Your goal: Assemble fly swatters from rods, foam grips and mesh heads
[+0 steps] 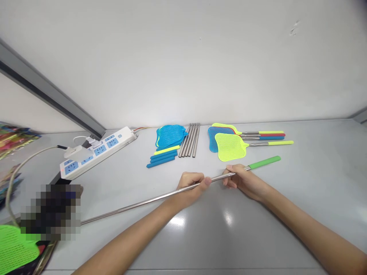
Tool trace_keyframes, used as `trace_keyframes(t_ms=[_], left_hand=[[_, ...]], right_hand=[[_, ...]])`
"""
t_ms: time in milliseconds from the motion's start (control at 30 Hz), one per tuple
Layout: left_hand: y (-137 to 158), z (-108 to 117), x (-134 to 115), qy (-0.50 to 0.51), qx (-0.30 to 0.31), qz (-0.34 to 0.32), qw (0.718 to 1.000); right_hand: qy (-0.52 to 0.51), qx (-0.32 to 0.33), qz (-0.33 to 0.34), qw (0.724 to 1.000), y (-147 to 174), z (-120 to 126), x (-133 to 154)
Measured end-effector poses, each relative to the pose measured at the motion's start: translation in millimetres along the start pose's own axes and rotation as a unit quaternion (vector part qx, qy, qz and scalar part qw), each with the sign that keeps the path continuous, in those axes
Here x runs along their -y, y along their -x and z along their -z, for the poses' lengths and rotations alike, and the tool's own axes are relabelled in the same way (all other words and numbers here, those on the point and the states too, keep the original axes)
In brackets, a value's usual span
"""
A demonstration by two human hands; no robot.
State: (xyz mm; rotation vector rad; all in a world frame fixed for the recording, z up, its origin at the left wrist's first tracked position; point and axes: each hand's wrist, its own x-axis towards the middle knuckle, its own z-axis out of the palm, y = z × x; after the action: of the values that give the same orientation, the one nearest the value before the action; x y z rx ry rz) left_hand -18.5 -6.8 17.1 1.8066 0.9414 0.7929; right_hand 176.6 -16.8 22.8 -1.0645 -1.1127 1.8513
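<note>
A telescopic fly swatter (pixel 149 200) is drawn out long and slants across the table. Its green mesh head lies at the lower left, its green grip points right, and a blurred patch hides part of its shaft. My left hand (pixel 193 187) is closed round the middle of the metal shaft. Nearer the grip, my right hand (pixel 242 178) pinches the same shaft between thumb and fingers. Beyond my hands lie finished swatters, among them a yellow swatter (pixel 232 147) and a blue swatter (pixel 216 137).
Loose blue swatter heads (pixel 170 136), blue and yellow grip sleeves (pixel 163 158) and several metal rods (pixel 190 139) lie near the wall. A white power strip (pixel 99 152) with plugs and cables stands at the left. Shiny packets (pixel 14 139) sit at the far left edge.
</note>
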Motion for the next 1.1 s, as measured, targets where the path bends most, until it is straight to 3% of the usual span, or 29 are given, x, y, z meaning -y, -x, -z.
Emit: trace_keyframes(t_ms=[133, 267, 600, 1100], left_hand=[[0, -2, 3, -0.025, 0.030, -0.039, 0.998], [0, -2, 0, -0.012, 0.046, 0.003, 0.999], [1, 1, -8, 0.027, 0.035, 0.073, 0.996], [4, 5, -2, 0.048, 0.001, 0.059, 0.997]], right_hand=[[-0.001, 0.018, -0.002, 1.000, 2, -6, -3], [0.009, 0.013, -0.006, 1.000, 2, -2, -1], [0.038, 0.010, -0.003, 0.999, -2, 13, 2], [0.059, -0.028, 0.009, 0.998, -2, 24, 6]])
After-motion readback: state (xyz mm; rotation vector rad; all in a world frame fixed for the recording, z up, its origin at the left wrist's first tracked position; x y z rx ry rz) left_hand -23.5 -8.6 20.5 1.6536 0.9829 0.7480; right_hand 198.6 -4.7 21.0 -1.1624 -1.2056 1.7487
